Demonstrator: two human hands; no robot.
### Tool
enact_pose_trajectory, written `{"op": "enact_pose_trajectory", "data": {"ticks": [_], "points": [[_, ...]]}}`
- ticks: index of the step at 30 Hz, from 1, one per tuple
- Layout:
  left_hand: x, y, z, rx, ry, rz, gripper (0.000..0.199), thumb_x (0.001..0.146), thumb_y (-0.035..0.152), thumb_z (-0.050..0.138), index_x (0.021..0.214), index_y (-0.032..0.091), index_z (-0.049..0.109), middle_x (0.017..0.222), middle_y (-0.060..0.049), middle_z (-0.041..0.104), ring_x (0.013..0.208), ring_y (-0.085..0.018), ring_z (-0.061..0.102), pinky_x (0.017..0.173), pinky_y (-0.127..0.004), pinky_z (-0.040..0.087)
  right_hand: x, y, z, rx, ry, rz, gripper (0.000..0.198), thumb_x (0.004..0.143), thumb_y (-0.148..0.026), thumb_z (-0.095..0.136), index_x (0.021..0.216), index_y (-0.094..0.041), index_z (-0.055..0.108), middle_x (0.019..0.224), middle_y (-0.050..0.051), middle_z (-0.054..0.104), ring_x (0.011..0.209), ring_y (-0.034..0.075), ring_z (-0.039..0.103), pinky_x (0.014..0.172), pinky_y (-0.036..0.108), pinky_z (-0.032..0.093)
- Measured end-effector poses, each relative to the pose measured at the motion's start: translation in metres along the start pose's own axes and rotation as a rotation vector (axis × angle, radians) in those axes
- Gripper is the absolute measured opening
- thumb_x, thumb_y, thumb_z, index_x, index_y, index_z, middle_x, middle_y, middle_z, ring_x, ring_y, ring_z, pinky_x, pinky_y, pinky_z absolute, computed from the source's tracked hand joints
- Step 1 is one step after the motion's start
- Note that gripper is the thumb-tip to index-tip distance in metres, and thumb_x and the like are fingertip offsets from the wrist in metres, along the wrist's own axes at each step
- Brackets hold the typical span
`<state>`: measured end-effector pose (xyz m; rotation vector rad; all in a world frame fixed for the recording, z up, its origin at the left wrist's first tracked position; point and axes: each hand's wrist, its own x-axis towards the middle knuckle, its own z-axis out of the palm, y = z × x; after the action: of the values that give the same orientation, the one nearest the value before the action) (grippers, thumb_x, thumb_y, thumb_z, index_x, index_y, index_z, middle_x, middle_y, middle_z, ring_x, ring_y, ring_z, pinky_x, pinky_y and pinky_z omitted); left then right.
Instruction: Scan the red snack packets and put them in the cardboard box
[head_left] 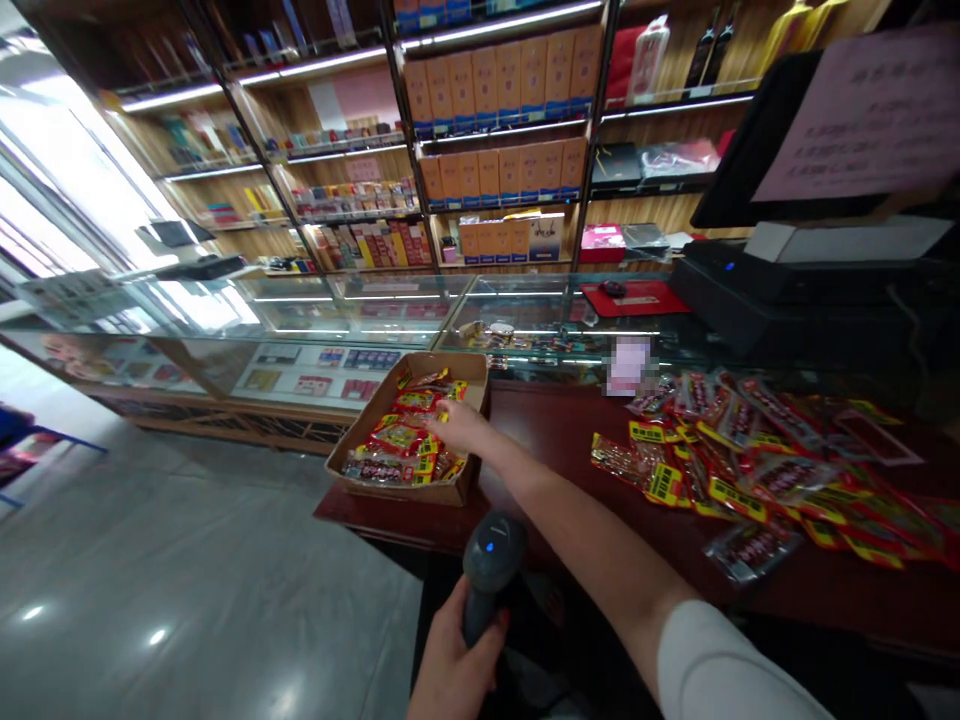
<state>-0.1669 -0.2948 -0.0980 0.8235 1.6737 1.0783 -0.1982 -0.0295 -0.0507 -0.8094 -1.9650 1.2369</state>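
My left hand (459, 650) is wrapped round the handle of a dark grey barcode scanner (495, 550), with a small blue light showing on its head. My right arm stretches across to a shallow cardboard box (405, 492) at the table's left end. Over the packets inside, my right hand (461, 428) has its fingers closed at a red and yellow snack packet (420, 400); the fingertips are partly hidden. More snack packets (397, 437) fill the box. A loose heap of similar snack packets (720, 460) covers the right side of the dark red table (540, 410).
Behind the table runs a glass display counter (360, 300), with a mouse (613, 288) on a red mat (652, 298). A monitor (757, 140) stands at the right. Shelves of boxes (499, 80) line the wall. Grey floor (225, 580) lies left of the table.
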Motion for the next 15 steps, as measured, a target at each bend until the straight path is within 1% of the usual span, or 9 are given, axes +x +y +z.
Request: {"op": "enact_pose_trajectory", "data": {"ticks": [2,4,5,7,9,10,11,13,15], "points": [[0.002,0.000,0.000,0.005,0.007,0.014,0.031,0.084,0.035,0.071,0.109,0.017,0.067,0.057,0.010,0.048,0.044,-0.011,0.046,0.043,-0.021,0.038,-0.026,0.015,-0.033,-0.087,0.055,-0.002,0.028,0.085,-0.027,0.074,0.111,-0.021,0.077,0.122,0.011,0.076,0.118,0.028,0.069,0.112,0.043,0.051],[0.005,0.001,0.002,0.007,-0.016,0.022,0.031,0.084,0.035,0.070,0.109,0.017,0.067,0.057,0.010,0.047,0.044,-0.011,0.045,0.044,-0.020,0.037,-0.064,0.041,-0.084,-0.246,0.141,0.009,0.033,0.092,-0.025,0.062,0.122,-0.020,0.074,0.133,0.012,0.072,0.126,0.026,0.066,0.116,0.041,0.046],[0.007,0.001,0.003,0.006,-0.041,0.021,0.031,0.084,0.035,0.070,0.109,0.017,0.067,0.057,0.010,0.047,0.045,-0.011,0.044,0.044,-0.020,0.038,-0.087,0.056,-0.112,-0.382,0.201,0.059,0.036,0.093,-0.024,0.059,0.126,-0.018,0.073,0.134,0.013,0.071,0.127,0.026,0.065,0.116,0.042,0.046],[0.012,0.002,0.008,0.004,-0.095,0.021,0.030,0.083,0.033,0.070,0.108,0.017,0.067,0.058,0.010,0.047,0.046,-0.011,0.045,0.044,-0.020,0.039,-0.131,0.086,-0.167,-0.661,0.284,0.257,0.042,0.094,-0.023,0.057,0.132,-0.014,0.070,0.138,0.018,0.069,0.129,0.031,0.064,0.114,0.047,0.047],[0.018,0.003,0.015,0.007,-0.135,0.033,0.028,0.082,0.030,0.069,0.107,0.017,0.068,0.059,0.009,0.047,0.046,-0.011,0.045,0.044,-0.020,0.039,-0.169,0.111,-0.209,-0.894,0.293,0.474,0.043,0.096,-0.029,0.057,0.133,-0.014,0.070,0.136,0.021,0.069,0.126,0.038,0.065,0.108,0.055,0.049],[0.020,0.003,0.020,0.009,-0.154,0.041,0.028,0.082,0.028,0.069,0.107,0.017,0.069,0.059,0.009,0.047,0.046,-0.011,0.045,0.044,-0.020,0.039,-0.182,0.119,-0.223,-0.974,0.281,0.546,0.043,0.097,-0.034,0.058,0.133,-0.015,0.070,0.134,0.022,0.070,0.124,0.041,0.066,0.104,0.058,0.049],[0.022,0.004,0.025,0.011,-0.172,0.045,0.028,0.081,0.027,0.068,0.107,0.017,0.069,0.058,0.009,0.047,0.046,-0.011,0.045,0.044,-0.020,0.038,-0.193,0.125,-0.232,-1.034,0.262,0.583,0.042,0.096,-0.037,0.060,0.131,-0.018,0.072,0.133,0.021,0.070,0.123,0.042,0.065,0.101,0.060,0.050],[0.023,0.007,0.035,0.011,-0.196,0.046,0.030,0.080,0.025,0.068,0.109,0.016,0.070,0.058,0.009,0.047,0.045,-0.011,0.044,0.044,-0.020,0.037,-0.203,0.130,-0.235,-1.106,0.235,0.553,0.037,0.092,-0.039,0.067,0.124,-0.022,0.074,0.133,0.019,0.069,0.126,0.043,0.062,0.099,0.060,0.049],[0.022,0.009,0.042,0.012,-0.211,0.049,0.029,0.080,0.024,0.069,0.108,0.016,0.071,0.059,0.009,0.048,0.045,-0.011,0.043,0.045,-0.020,0.037,-0.204,0.130,-0.229,-1.121,0.249,0.473,0.032,0.085,-0.033,0.075,0.115,-0.022,0.074,0.132,0.017,0.070,0.127,0.041,0.061,0.101,0.058,0.046]]}}
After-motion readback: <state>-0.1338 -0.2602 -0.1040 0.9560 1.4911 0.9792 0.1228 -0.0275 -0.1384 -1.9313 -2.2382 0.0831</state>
